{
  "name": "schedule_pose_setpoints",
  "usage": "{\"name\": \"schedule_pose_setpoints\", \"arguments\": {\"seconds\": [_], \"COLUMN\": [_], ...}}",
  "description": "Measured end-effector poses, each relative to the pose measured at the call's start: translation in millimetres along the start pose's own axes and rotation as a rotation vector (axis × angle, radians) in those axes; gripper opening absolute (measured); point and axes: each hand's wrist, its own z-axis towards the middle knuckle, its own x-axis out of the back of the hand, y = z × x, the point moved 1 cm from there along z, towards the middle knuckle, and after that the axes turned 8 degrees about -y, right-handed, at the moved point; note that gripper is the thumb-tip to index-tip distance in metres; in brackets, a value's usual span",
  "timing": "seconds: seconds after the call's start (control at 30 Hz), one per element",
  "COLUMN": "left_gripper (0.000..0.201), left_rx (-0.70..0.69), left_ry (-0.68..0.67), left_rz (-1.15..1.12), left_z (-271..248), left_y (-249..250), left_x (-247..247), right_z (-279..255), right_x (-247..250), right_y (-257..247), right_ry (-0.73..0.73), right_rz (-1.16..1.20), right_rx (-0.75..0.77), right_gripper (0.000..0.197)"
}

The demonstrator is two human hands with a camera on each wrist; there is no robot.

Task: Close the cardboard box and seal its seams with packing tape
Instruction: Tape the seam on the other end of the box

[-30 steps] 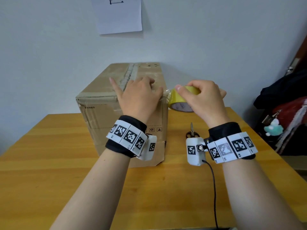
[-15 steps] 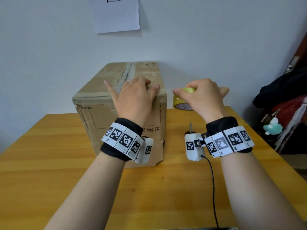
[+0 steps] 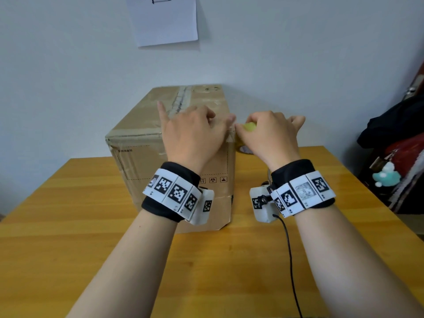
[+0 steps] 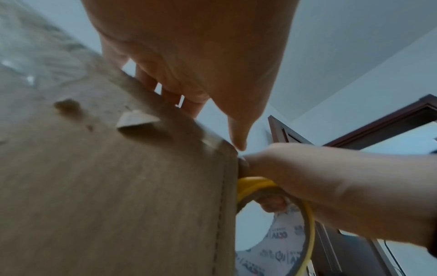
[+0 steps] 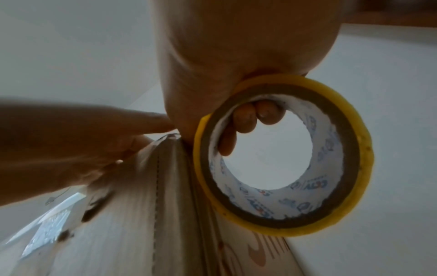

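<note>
The closed cardboard box [image 3: 142,161] stands on the wooden table [image 3: 68,226], with old tape along its top seam. My left hand [image 3: 195,134] rests on the box top at the front right corner, fingers pressing the cardboard [image 4: 106,186] and thumb pointing at the corner edge. My right hand [image 3: 270,136] grips the yellow tape roll [image 3: 249,127] with fingers through its core [image 5: 354,168]. The roll sits against the box's right side just below that corner, and the two hands almost touch. A short clear strip of tape shows at the corner in the right wrist view.
A black cable [image 3: 289,249] runs from my right wristband toward the table's front edge. Dark clothes and bags [image 3: 399,138] are piled past the table's right edge. A paper sheet [image 3: 165,19] hangs on the wall behind the box.
My right hand has carried the tape roll left and down until it meets the box's top right corner. The left hand has stayed on the box top, shifting slightly.
</note>
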Motion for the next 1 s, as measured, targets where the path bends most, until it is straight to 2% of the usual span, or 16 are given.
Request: {"name": "schedule_pose_setpoints", "arguments": {"seconds": [0.1, 0.2, 0.37, 0.57, 0.7, 0.8, 0.9, 1.0], "left_gripper": [0.067, 0.055, 0.045, 0.027, 0.039, 0.056, 0.067, 0.081], "left_rx": [0.001, 0.044, 0.095, 0.031, -0.146, -0.230, -0.229, -0.181], "left_ry": [0.009, 0.011, -0.024, -0.003, -0.011, -0.056, -0.030, -0.019], "left_rz": [0.079, 0.062, 0.014, -0.046, 0.004, -0.107, -0.165, -0.147], "left_z": [-5, 0, 18, 15, 9, 8, 4, -2], "left_y": [12, 18, 8, -8, -21, -35, -50, -66], "left_x": [-1, 2, 4, 3, 13, 18, 22, 25], "right_z": [0, 1, -1, -2, -3, -2, -2, -3], "right_x": [0, -1, 1, 4, 8, 11, 13, 12], "right_y": [0, 0, -1, -1, -4, -14, -36, -62], "right_ry": [-0.014, 0.011, -0.013, -0.077, -0.119, -0.085, -0.042, -0.083], "right_rz": [-0.007, -0.034, -0.030, -0.011, 0.051, 0.118, 0.210, 0.243], "right_rx": [0.016, 0.018, 0.000, -0.037, -0.026, 0.018, 0.096, 0.209], "right_gripper": [0.045, 0.049, 0.044, 0.040, 0.026, 0.024, 0.030, 0.031]}}
